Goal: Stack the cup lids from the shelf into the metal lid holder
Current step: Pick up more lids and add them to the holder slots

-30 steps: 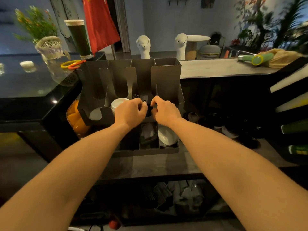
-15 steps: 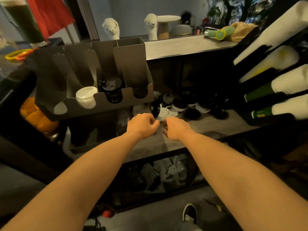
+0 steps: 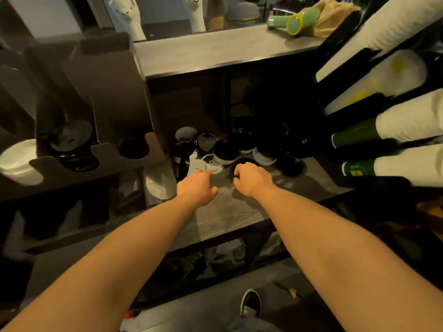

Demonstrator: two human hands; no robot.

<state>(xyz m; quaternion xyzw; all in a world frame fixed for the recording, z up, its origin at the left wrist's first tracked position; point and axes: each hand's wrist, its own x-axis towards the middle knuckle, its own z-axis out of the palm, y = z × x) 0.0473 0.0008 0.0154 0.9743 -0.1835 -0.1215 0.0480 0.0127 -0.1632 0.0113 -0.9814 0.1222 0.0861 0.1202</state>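
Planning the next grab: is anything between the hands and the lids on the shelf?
Nothing visible does. The left hand is at a white lid and the right hand, curled, is at a black lid, the nearest ones on the shelf.

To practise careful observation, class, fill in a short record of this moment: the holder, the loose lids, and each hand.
Holder: metal lid holder at left, with a black lid stack and white lids in it
Loose lids: black and white pile on the shelf
Left hand: at a white lid; grip hidden
Right hand: fingers curled at a black lid; grip unclear
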